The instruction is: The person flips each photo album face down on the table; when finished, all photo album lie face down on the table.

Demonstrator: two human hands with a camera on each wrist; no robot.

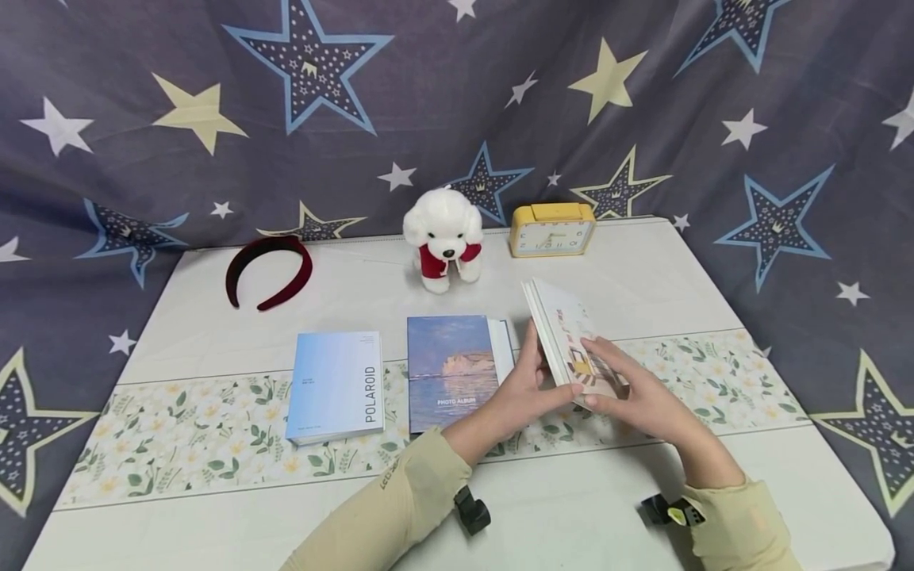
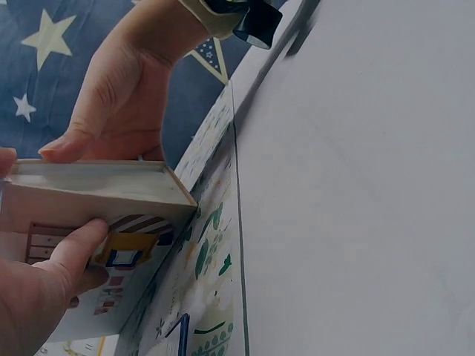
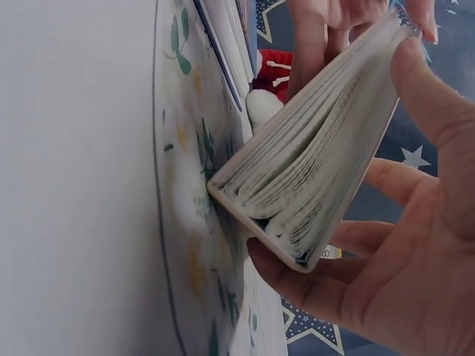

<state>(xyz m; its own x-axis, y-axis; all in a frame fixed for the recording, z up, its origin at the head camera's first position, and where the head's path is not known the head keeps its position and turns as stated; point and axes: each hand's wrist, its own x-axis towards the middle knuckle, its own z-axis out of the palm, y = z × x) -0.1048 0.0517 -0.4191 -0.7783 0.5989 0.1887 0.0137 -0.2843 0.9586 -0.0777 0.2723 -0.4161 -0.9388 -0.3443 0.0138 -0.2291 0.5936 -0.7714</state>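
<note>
Over the white rectangular table with a floral band (image 1: pixel 571 496), a thick white hard-covered album with a printed front (image 1: pixel 569 337) tilts between 2 bare hands, its long axis slanting away and leftward. The left hand (image 1: pixel 524 388), partly closed, grips its left edge; the right hand (image 1: pixel 643 400), likewise, holds its right side.

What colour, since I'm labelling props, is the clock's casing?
The casing is yellow, best in head view.
</note>
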